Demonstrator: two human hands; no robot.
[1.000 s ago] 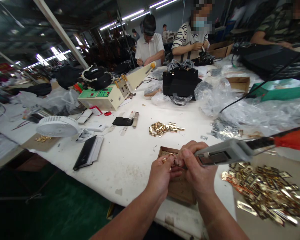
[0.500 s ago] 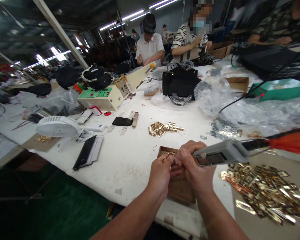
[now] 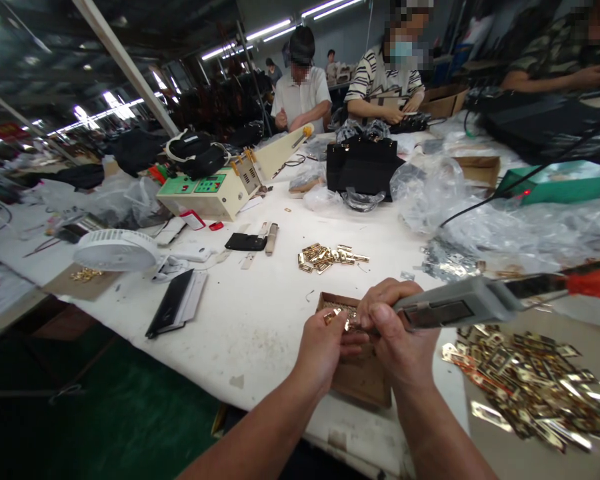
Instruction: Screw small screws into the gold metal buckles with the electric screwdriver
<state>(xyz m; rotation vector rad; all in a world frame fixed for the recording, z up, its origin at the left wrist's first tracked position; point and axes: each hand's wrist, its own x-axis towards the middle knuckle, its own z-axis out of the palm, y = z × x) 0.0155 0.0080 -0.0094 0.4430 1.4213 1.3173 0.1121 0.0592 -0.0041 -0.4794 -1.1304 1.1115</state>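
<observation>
Pinching gold clasp [image 3: 341, 321] over box [image 3: 363, 385] on desk [image 3: 260, 320], left grip [image 3: 325, 345] is closed on it, right grip [image 3: 399, 337] wraps grey tool [image 3: 455, 308]; clasp looks light, stiff, slippery, so hold by edges.

Both hands meet over a small box [image 3: 360, 377] on the table [image 3: 260, 320]; metal plates [image 3: 525, 380] lie heaped to its right.

The tool [image 3: 460, 308] is grey with a red-orange tail, the fitting [image 3: 336, 318] at its tip shiny gold like the heaped plates [image 3: 530, 380]. The table [image 3: 250, 333] is white and the box [image 3: 360, 380] plain brown card. Farther off are a black handbag [image 3: 360, 167], a cream machine [image 3: 215, 197] with a green panel, and a black-and-white striped shirt [image 3: 375, 77].
</observation>
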